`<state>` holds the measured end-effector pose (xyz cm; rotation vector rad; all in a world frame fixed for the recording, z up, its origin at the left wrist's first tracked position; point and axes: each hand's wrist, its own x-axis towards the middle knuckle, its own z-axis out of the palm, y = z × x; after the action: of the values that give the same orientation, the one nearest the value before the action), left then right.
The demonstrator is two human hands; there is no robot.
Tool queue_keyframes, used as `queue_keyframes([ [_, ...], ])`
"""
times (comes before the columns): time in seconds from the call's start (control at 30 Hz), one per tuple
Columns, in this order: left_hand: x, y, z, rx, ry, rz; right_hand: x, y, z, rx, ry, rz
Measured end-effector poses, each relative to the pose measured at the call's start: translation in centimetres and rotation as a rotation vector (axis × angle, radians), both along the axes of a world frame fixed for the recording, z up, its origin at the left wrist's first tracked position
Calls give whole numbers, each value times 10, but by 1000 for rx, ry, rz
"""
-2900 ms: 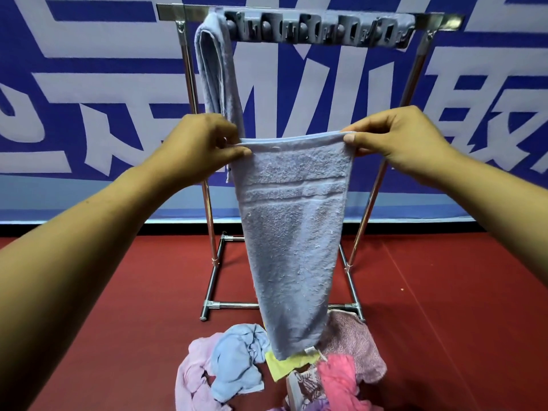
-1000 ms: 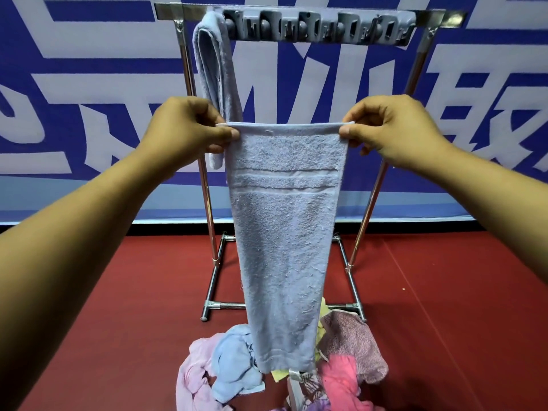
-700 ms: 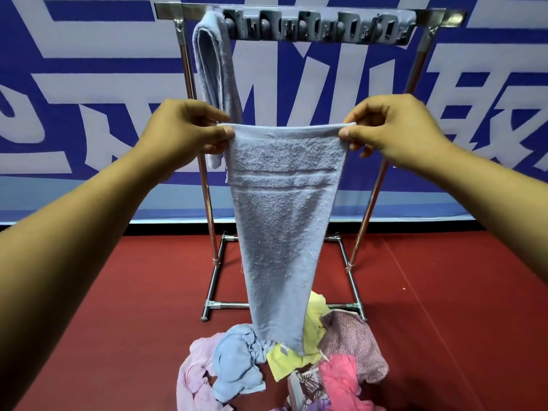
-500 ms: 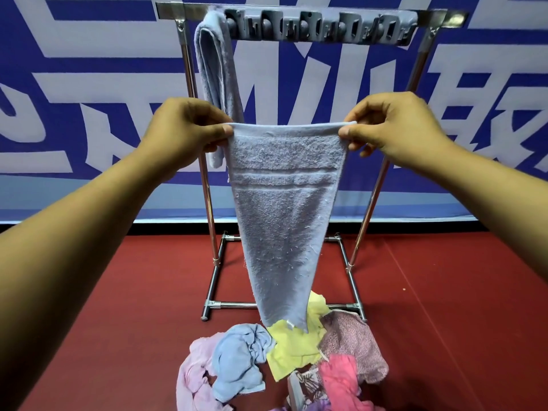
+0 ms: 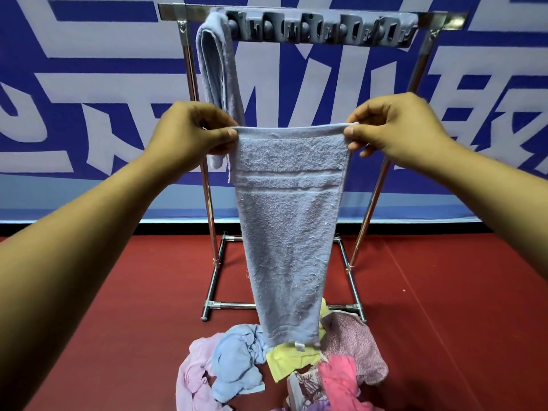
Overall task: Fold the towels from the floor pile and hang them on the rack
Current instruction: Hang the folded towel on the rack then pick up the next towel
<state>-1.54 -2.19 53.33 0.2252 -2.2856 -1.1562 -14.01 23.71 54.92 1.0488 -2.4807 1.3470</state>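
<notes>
The left hand (image 5: 189, 134) pinches the top left corner of a grey-blue towel (image 5: 289, 221) between thumb and curled fingers, and the right hand (image 5: 394, 129) pinches the top right corner the same way. The towel hangs long and narrow between them, its top edge stretched level, in front of the rack (image 5: 296, 13). Its lower end, with a small white tag, dangles just above the pile (image 5: 281, 366) on the red floor (image 5: 444, 292). The pile lies just in front of the rack's base and holds pink, light blue, yellow and mauve cloths. A folded blue towel (image 5: 215, 69) hangs over the rack's top bar near its left end, beside a row of grey clips (image 5: 320, 29).
</notes>
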Motion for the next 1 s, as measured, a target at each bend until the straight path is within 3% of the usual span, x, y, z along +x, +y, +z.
queue_keyframes([
  [0.2, 6, 7, 2, -177, -26, 15, 0, 2, -3, 17, 23, -2],
  [1.0, 7, 28, 13, -41, 26, -195, 4, 2, 2, 7, 60, 167],
])
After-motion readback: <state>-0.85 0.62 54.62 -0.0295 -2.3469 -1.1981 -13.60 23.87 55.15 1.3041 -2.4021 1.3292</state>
